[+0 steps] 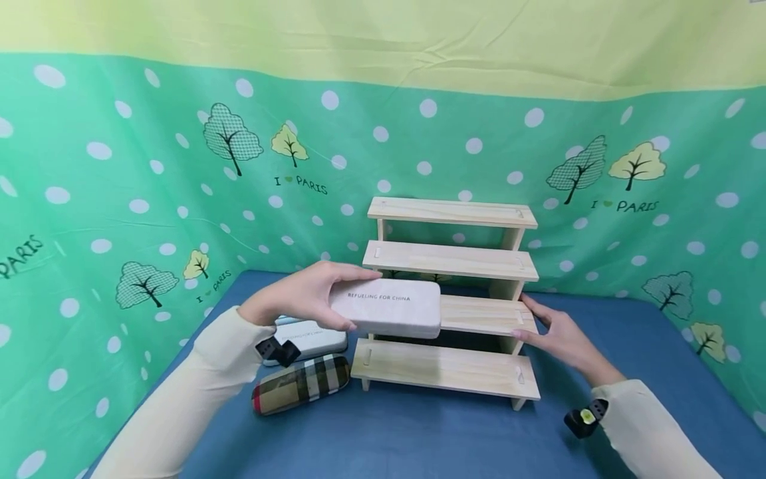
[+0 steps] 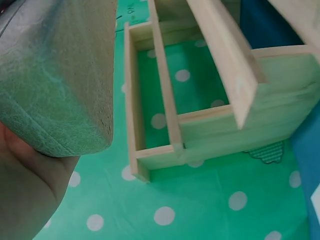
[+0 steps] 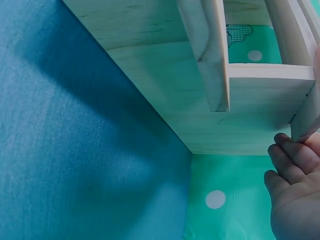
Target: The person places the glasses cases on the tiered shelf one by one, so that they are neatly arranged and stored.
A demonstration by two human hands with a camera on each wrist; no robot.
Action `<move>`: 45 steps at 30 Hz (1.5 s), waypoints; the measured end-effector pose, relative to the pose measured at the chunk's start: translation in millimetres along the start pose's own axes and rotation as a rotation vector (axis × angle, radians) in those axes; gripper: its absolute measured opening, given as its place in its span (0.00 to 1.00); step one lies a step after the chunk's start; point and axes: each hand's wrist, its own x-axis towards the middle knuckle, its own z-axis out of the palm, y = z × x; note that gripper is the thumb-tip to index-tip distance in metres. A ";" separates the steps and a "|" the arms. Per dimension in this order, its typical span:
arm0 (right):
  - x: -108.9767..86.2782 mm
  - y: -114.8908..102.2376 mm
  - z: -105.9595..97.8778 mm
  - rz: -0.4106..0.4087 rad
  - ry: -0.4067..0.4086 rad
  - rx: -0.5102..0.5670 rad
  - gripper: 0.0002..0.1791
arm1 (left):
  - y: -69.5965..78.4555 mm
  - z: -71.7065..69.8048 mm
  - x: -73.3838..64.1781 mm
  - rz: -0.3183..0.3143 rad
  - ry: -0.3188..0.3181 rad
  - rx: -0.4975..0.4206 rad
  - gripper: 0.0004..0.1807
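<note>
In the head view my left hand (image 1: 306,293) grips the left end of a whitish hard glasses case (image 1: 391,313) printed "REFUELING FOR CHINA". The case is held level in front of the middle steps of a four-step wooden display rack (image 1: 443,367), hiding part of them. Close up in the left wrist view, the case (image 2: 60,85) fills the upper left, and the rack stands beyond it. My right hand (image 1: 562,338) holds the right end of the rack's second step from the bottom, thumb at the front edge. The right wrist view shows curled fingers (image 3: 295,160) against that board end.
Left of the rack, a plaid glasses case (image 1: 302,384) lies on the blue tabletop (image 1: 407,439). Behind it is a pale glasses case (image 1: 311,338), with a light-blue one (image 1: 288,320) partly hidden at its back. A green polka-dot curtain (image 1: 419,153) hangs right behind the rack.
</note>
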 end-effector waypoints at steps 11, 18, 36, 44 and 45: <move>0.2 2.5 -0.4 -0.014 -0.006 -0.024 0.46 | -3.4 -19.6 33.2 -0.019 0.020 -0.012 0.42; -2.3 4.5 -0.4 -0.029 -0.015 -0.046 0.42 | -8.5 -28.4 51.5 -0.021 0.043 -0.010 0.42; -3.6 9.1 -0.1 -0.010 -0.046 0.014 0.40 | -19.0 -45.9 97.6 -0.066 0.051 0.052 0.42; -2.8 10.1 0.2 -0.013 -0.024 -0.012 0.41 | -18.4 -46.6 115.2 -0.097 0.051 0.025 0.41; -2.7 10.0 0.3 -0.013 -0.018 -0.017 0.41 | -18.4 -46.3 117.6 -0.100 0.052 0.029 0.41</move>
